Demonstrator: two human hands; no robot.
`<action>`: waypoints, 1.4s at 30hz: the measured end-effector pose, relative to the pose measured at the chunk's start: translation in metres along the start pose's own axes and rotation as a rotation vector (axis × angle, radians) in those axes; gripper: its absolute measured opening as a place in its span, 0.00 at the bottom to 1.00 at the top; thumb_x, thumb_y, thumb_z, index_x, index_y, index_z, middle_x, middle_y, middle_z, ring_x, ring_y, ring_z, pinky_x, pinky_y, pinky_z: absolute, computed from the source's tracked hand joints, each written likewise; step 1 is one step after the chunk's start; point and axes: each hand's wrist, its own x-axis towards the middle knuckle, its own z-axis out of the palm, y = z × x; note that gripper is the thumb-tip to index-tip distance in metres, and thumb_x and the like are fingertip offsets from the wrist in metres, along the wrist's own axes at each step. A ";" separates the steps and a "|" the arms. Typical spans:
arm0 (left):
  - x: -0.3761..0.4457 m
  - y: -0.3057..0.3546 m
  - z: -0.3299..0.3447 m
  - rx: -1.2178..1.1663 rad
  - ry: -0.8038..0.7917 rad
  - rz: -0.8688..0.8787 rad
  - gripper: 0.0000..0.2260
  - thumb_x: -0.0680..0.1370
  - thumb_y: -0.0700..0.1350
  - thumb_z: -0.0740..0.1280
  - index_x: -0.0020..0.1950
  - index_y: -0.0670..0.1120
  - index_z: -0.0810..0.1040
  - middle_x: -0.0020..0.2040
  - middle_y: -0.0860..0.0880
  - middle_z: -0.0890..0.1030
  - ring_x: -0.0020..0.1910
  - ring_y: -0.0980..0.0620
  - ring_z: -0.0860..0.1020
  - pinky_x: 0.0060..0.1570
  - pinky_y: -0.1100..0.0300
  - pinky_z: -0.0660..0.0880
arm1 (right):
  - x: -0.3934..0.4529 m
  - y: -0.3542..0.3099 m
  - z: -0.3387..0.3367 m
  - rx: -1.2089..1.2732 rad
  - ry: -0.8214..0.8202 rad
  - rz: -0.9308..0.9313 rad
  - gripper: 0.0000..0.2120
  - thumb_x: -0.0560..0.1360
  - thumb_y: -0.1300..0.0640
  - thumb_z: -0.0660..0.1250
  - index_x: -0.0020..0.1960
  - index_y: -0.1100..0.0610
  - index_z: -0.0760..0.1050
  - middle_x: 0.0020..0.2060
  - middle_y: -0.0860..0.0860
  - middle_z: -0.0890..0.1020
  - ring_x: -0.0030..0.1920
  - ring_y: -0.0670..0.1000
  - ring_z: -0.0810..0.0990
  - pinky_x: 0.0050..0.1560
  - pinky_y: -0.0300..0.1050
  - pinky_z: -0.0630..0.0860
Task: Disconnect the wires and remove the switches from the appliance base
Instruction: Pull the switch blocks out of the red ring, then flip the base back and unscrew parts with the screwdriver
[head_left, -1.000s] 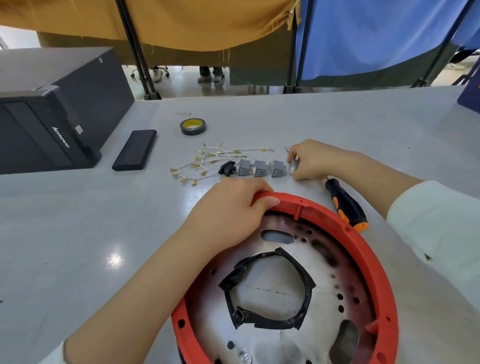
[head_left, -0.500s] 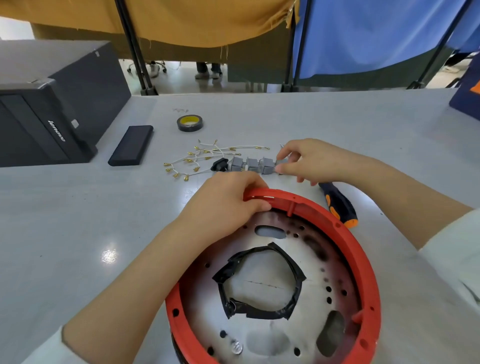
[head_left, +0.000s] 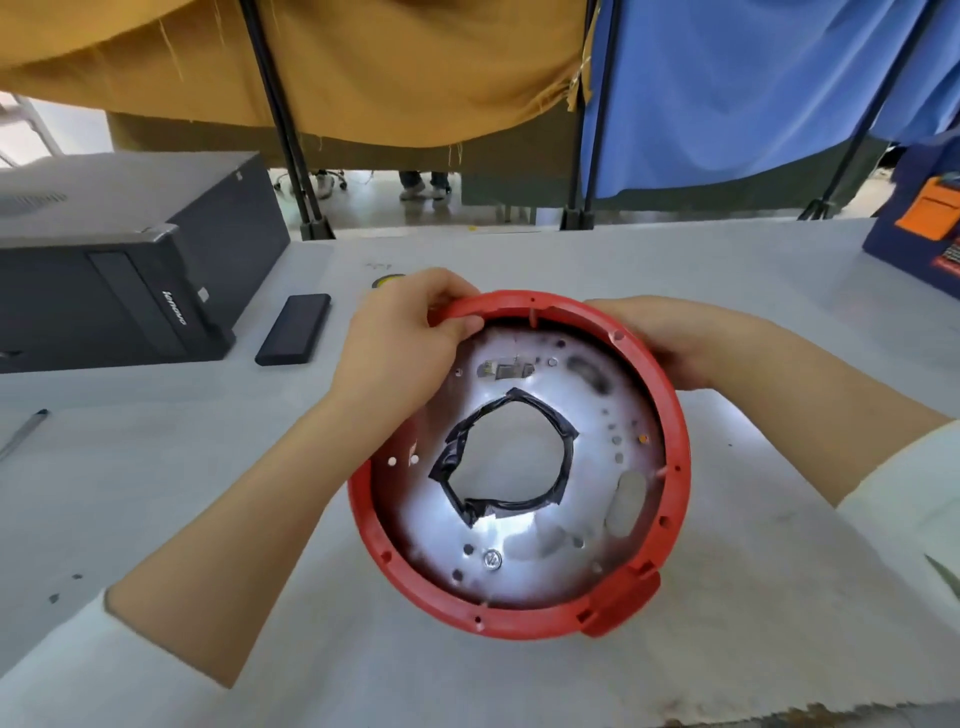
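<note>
Left hand (head_left: 397, 343) at centre frame, fingers curled over a red rim, thumb tucked inside it, bare forearm running to lower left, right hand (head_left: 670, 338) at centre right, seemingly gripping the rim's outer side, fingers mostly hidden, pale sleeves at both wrists' ends

You hold an appliance base (head_left: 519, 462) whose outer ring looks like matt red plastic, while the inner plate looks like shiny metal, with dark sooty stains near 1 o'clock. Around its centre hole there is wrinkled, glossy black tape (head_left: 506, 457). The table (head_left: 156, 467) has a smooth grey surface with a soft shine. At 10 o'clock the computer case (head_left: 114, 270) looks like matt dark metal and plastic. Behind hang cloth curtains (head_left: 363, 67), mustard and blue.
</note>
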 end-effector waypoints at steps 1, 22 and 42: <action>0.000 0.001 -0.002 -0.005 0.008 0.010 0.10 0.74 0.41 0.71 0.43 0.58 0.78 0.41 0.61 0.82 0.44 0.62 0.80 0.48 0.66 0.74 | -0.002 -0.004 0.000 0.001 0.030 -0.008 0.19 0.76 0.48 0.66 0.58 0.62 0.78 0.52 0.58 0.84 0.50 0.57 0.84 0.50 0.49 0.81; 0.023 -0.010 -0.068 -0.571 -0.536 -0.682 0.38 0.63 0.80 0.51 0.57 0.57 0.81 0.55 0.46 0.84 0.53 0.43 0.82 0.51 0.45 0.77 | -0.055 -0.100 0.011 -0.575 0.122 -0.515 0.12 0.70 0.39 0.70 0.42 0.47 0.82 0.35 0.43 0.84 0.36 0.41 0.83 0.35 0.32 0.76; -0.055 -0.045 0.007 -0.393 -0.114 -0.543 0.32 0.74 0.25 0.54 0.65 0.58 0.70 0.61 0.51 0.77 0.55 0.52 0.79 0.57 0.47 0.77 | -0.090 0.036 0.098 -1.058 -0.234 -0.464 0.07 0.73 0.45 0.69 0.43 0.42 0.70 0.34 0.39 0.76 0.36 0.36 0.74 0.37 0.35 0.70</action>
